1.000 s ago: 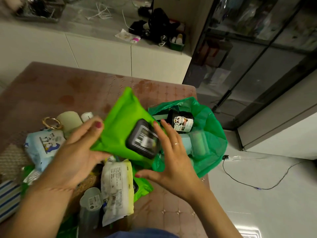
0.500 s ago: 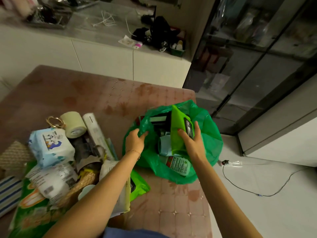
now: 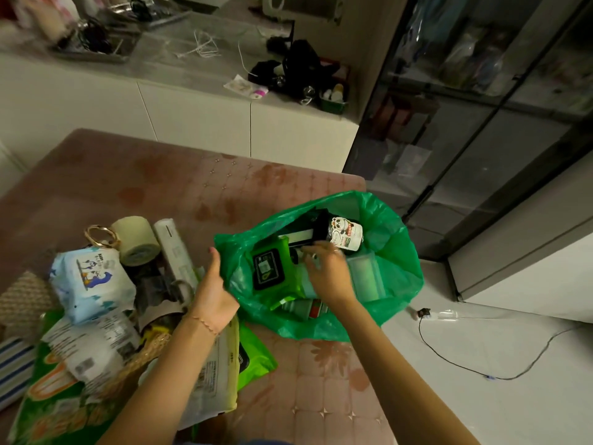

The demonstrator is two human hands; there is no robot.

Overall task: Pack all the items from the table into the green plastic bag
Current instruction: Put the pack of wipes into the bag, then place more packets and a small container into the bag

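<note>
There was one green plastic bag point(image 3: 394, 268) and two hands point(image 3: 213, 297). There were two bright green wipe packs point(image 3: 272, 271), one in the bag and one on the bench point(image 3: 160, 181). One tape roll point(image 3: 136, 240) and one gold ring point(image 3: 99, 237) were there.

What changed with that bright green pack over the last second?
The green pack went from both hands above the table down into the green bag, where it now lies flat, released. The right hand hovers inside the bag; the left hand holds the bag's rim open. The pile on the table stayed put.
</note>
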